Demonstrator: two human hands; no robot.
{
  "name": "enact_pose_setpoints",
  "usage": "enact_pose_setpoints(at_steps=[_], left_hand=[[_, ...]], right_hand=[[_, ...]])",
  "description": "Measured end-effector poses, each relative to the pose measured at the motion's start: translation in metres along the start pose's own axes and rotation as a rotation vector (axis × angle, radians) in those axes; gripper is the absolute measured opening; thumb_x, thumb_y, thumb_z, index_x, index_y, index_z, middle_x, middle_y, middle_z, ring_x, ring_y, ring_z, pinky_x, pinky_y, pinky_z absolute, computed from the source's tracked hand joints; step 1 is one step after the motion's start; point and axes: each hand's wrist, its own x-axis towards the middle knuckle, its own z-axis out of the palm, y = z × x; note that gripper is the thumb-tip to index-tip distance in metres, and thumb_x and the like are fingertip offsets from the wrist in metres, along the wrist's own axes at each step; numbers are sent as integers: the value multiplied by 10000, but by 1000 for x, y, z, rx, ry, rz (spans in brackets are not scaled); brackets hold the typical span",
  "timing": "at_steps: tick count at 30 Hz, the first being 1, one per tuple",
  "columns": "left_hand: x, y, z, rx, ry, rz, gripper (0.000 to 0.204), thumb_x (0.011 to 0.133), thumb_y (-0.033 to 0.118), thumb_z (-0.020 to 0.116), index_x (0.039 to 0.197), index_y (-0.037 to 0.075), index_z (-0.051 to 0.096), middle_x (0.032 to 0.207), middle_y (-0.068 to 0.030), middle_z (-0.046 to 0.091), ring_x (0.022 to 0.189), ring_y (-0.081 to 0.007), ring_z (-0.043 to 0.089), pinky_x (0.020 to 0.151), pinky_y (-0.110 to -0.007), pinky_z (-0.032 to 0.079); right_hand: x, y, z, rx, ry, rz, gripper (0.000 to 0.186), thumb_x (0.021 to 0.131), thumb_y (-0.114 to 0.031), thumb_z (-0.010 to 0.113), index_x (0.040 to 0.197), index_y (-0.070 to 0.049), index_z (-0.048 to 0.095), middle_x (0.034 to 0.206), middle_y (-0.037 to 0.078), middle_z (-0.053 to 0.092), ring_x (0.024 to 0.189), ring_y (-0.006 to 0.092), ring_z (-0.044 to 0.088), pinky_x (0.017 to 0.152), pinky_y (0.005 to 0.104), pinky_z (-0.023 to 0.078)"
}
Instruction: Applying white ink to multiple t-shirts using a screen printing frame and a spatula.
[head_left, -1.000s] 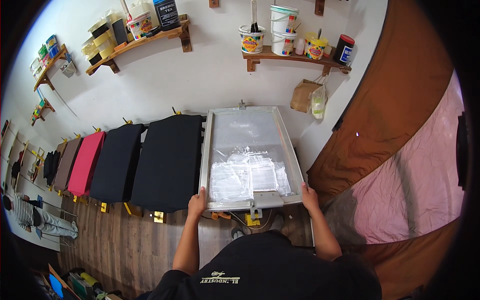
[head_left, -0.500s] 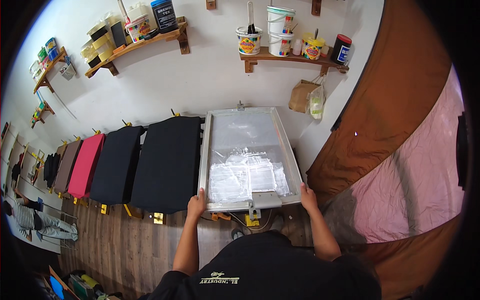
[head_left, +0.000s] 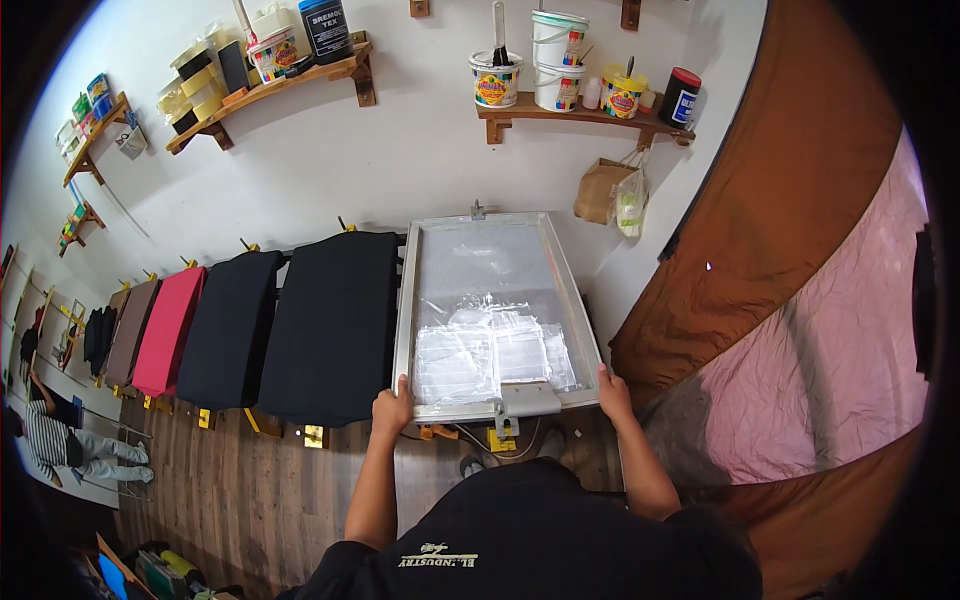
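Observation:
In front of me lies a screen printing frame [head_left: 407, 300] with a pale metal rim and a translucent mesh [head_left: 480, 258]. White and clear tape-like strips [head_left: 455, 355] cover the mesh's nearer half. My left hand [head_left: 392, 408] is closed around the near left corner, thumb on top of the rim. On the opposite side, my right hand [head_left: 615, 395] grips the near right corner the same way. Between them a metal bracket [head_left: 530, 399] sits on the frame's near edge. What lies beneath the frame is mostly hidden.
Left of the frame runs a row of boards covered in black fabric [head_left: 330, 325], red fabric [head_left: 170, 330] and brown fabric [head_left: 132, 335]. Wall shelves [head_left: 590, 118] hold tubs and jars. Brown and pink sheeting [head_left: 760, 250] hangs at right. Another person [head_left: 55, 440] stands far left.
The view has shifted very slightly. Both hands keep their hold at the same corners, and the frame stays in place.

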Motion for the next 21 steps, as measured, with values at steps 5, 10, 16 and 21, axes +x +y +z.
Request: enact_pose_setpoints(at_steps=[5, 10, 16, 21], left_hand=[[1, 1, -2, 39, -31, -22, 875, 996, 646, 386, 901, -173, 679, 995, -434, 628, 1051, -550, 615, 963, -532, 469], [0, -2, 0, 26, -24, -14, 887, 990, 660, 387, 911, -176, 674, 1004, -436, 626, 1051, -554, 612, 961, -533, 469], [2, -7, 2, 9, -44, -9, 901, 987, 675, 386, 932, -178, 670, 1012, -442, 621, 1048, -560, 612, 955, -538, 471], [3, -9, 3, 6, -49, -3, 911, 984, 685, 386, 931, -180, 669, 1018, -444, 622, 1054, -558, 614, 955, -534, 475]], right_hand=[[-2, -3, -2, 4, 6, 15, 747, 1012, -631, 367, 1096, 36, 695, 1047, 323, 678, 1125, 476, 620, 946, 477, 484], [-4, -4, -1, -46, 14, 14, 746, 1009, -635, 370, 1106, 30, 695, 1054, 324, 676, 1121, 474, 622, 950, 477, 483], [-5, -5, 0, -36, 8, 27, 740, 1013, -627, 370, 1116, 32, 692, 1067, 326, 673, 1127, 472, 618, 954, 473, 484], [-3, -3, 0, -2, 2, -8, 748, 1011, -633, 375, 1081, 41, 693, 1042, 326, 675, 1112, 473, 625, 935, 472, 489]])
